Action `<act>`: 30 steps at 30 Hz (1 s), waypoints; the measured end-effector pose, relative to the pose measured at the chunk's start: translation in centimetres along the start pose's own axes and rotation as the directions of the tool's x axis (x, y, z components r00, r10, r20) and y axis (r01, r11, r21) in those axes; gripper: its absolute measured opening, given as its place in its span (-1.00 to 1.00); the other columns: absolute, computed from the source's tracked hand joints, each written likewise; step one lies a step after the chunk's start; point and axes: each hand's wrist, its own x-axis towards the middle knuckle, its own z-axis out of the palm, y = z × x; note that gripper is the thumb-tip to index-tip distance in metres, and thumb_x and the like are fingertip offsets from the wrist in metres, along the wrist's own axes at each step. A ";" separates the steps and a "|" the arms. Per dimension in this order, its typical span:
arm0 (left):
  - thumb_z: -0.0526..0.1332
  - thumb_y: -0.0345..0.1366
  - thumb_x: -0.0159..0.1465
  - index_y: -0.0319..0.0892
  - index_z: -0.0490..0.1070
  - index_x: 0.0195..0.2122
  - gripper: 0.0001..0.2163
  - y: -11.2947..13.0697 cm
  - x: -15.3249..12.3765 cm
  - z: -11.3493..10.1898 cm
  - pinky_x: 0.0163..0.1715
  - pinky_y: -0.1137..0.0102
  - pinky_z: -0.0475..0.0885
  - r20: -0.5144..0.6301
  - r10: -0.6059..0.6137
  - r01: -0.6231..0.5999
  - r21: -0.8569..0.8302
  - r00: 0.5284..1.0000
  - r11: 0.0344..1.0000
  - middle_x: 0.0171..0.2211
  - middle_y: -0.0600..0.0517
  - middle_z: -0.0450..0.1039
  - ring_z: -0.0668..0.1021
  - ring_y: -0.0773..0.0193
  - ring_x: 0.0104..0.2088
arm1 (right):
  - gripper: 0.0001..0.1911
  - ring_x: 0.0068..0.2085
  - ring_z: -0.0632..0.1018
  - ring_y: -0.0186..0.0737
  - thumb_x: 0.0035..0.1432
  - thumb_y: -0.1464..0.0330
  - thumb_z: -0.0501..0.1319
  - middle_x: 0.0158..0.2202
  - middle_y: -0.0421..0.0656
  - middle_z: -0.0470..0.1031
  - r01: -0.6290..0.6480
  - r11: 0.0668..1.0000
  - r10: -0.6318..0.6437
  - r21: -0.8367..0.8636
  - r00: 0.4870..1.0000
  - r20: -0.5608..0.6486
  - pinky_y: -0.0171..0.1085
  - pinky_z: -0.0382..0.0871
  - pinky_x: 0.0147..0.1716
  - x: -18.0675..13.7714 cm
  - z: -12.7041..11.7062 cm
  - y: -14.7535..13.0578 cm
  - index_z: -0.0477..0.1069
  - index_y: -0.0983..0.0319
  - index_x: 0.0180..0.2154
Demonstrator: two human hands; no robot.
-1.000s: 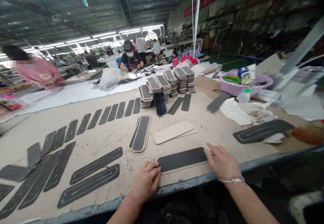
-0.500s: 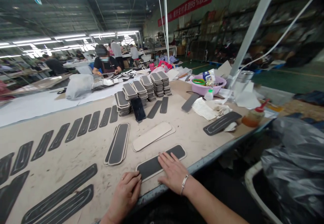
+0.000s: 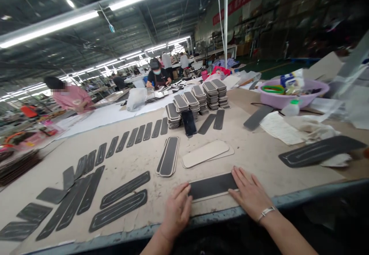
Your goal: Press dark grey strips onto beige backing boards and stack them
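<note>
A long dark grey panel with rounded ends and a pale border [image 3: 211, 187] lies flat near the table's front edge. My left hand [image 3: 178, 207] is at its left end, fingers curled and closed on that end. Over the right end my right hand [image 3: 250, 192] rests flat, fingers stretched out and thumb apart, a bracelet on the wrist. Just beyond lie two pale beige pieces [image 3: 206, 154], one partly over the other. To their left sit a few overlapping dark panels with pale borders [image 3: 168, 157].
Stacks of bordered panels [image 3: 198, 98] stand farther back, a black phone [image 3: 189, 123] leaning against them. Dark strips with shiny lines [image 3: 119, 205] spread across the left. A pink basin [image 3: 268, 98], white cloth [image 3: 279, 127] and large dark strip [image 3: 317, 151] are right. Co-workers sit beyond.
The view has swung left, so things appear farther right. My right hand has slid toward the panel's right end and covers it; my left hand stays at the left end.
</note>
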 end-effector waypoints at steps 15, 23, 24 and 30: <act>-0.05 -0.02 0.32 -0.24 -0.22 0.33 -0.35 -1.0 1.3 0.1 0.28 0.09 -0.15 0.574 -0.080 -0.099 0.274 0.815 0.957 0.35 -0.13 -0.30 -0.11 0.09 0.34 | -0.29 0.29 0.04 -0.03 0.22 0.02 -0.11 0.30 -0.05 -0.01 0.012 0.999 -0.014 -0.034 0.998 -0.054 0.09 -0.03 0.21 0.0 0.3 0.3 0.07 0.34 0.25; 0.01 -0.14 0.31 -0.22 0.31 0.11 -0.58 -0.4 4.0 -0.1 0.18 0.21 0.15 0.500 -0.189 0.046 0.285 0.845 0.957 0.20 -0.13 0.24 0.29 0.08 0.19 | -0.26 0.27 0.10 0.00 0.21 0.00 -0.06 0.28 0.08 0.04 0.010 1.000 -0.007 0.023 0.990 -0.139 0.07 0.05 0.19 0.0 0.2 0.3 0.12 0.41 0.22; 0.06 -0.17 0.27 -0.22 0.35 0.07 -0.61 -0.3 4.7 0.0 0.15 0.26 0.18 0.475 -0.208 0.078 0.279 0.855 0.957 0.15 -0.13 0.31 0.34 0.10 0.15 | -0.26 0.27 0.11 0.01 0.21 0.01 -0.04 0.27 0.10 0.05 -0.001 0.999 0.007 0.036 0.986 -0.168 0.05 0.06 0.19 0.0 0.1 0.3 0.14 0.43 0.21; 0.34 -0.31 -0.11 -0.22 0.44 -0.22 -0.63 0.5 7.6 0.2 -0.12 0.27 0.32 0.481 -0.372 0.329 0.175 0.794 0.928 -0.21 -0.11 0.45 0.47 0.05 -0.15 | -0.38 0.21 0.23 -0.02 0.28 0.13 -0.05 0.24 0.15 0.11 -0.049 0.972 0.129 0.230 0.929 -0.348 -0.06 0.23 0.13 0.4 -0.4 0.8 0.12 0.39 0.22</act>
